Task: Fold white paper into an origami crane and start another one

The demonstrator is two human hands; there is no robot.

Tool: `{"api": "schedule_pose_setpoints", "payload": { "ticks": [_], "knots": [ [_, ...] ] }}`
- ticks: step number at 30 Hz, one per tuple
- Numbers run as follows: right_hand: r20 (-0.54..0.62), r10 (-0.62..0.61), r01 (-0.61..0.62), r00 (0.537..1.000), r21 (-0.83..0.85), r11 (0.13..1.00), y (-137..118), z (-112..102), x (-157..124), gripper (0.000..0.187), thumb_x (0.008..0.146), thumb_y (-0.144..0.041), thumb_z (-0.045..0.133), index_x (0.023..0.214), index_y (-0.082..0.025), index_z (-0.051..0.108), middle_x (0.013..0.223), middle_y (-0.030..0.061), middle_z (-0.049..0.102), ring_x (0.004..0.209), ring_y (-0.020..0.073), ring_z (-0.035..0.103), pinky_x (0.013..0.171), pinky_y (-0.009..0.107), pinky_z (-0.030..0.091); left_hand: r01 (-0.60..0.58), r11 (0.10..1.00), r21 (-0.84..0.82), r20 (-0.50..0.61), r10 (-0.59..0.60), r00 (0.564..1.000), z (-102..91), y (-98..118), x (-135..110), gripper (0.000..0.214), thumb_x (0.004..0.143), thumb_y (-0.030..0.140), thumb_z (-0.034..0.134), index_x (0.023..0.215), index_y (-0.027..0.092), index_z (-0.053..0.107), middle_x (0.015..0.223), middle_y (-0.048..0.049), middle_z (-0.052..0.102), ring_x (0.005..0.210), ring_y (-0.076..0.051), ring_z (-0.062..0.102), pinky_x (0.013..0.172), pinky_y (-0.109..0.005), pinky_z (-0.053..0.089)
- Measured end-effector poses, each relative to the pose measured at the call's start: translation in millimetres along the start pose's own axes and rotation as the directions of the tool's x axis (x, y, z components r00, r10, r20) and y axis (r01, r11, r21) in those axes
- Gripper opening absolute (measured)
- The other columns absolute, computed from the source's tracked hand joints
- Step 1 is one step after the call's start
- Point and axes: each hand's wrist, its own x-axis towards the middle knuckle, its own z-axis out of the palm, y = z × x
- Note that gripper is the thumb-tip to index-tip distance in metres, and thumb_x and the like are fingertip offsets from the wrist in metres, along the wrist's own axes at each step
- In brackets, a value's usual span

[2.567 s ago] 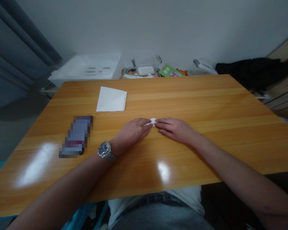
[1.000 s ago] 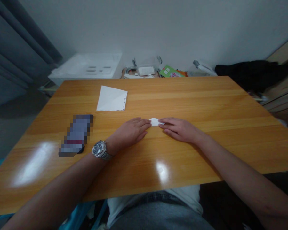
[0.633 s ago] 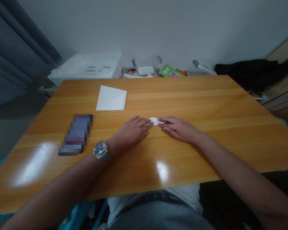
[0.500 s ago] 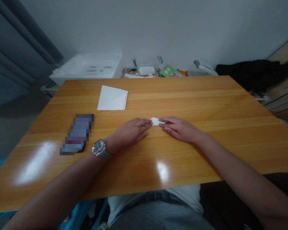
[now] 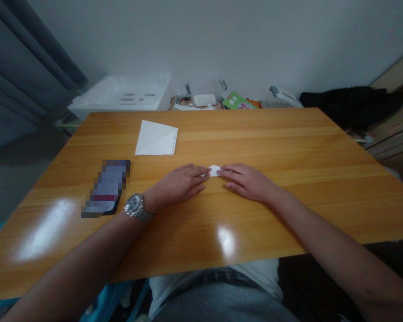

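A small folded piece of white paper (image 5: 214,171) with a pointed top edge lies on the wooden table. From the left, my left hand (image 5: 181,184) rests its fingertips on one end of it. The fingers are stretched out and the thumb sits apart, nearer to me. My right hand (image 5: 246,182) presses its outstretched fingers on the opposite end, its thumb apart on the wood. Both ends of the paper are partly hidden under the fingers. A metal watch (image 5: 136,206) is on my left wrist.
Further back on the table (image 5: 272,138) lies a white sheet (image 5: 156,138) with a perforated right edge. A phone (image 5: 109,185), its screen blurred out, lies left of my left hand. Behind the table are a white tray (image 5: 121,91), a green booklet (image 5: 237,101) and dark cloth (image 5: 349,105).
My right hand's fingers have slid slightly left over the paper, covering more of its right end. The whole view has shifted a little; the paper and my left hand otherwise look alike.
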Motion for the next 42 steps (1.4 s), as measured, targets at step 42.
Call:
{"api": "schedule_pose_setpoints", "payload": {
  "ticks": [42],
  "knots": [
    [-0.083, -0.04, 0.052, 0.996, 0.142, 0.988, -8, -5, 5, 0.042, 0.102, -0.041, 0.051, 0.137, -0.021, 0.062, 0.125, 0.0125, 0.072, 0.115, 0.0266, 0.067, 0.1, 0.045, 0.052, 0.082, 0.987, 0.138, -0.099, -0.068, 0.993, 2.9, 2, 5, 0.044, 0.104, 0.044, 0.045, 0.137, 0.018, 0.06, 0.138, -0.0129, 0.059, 0.126, -0.027, 0.056, 0.111, -0.044, 0.043]
  ]
}}
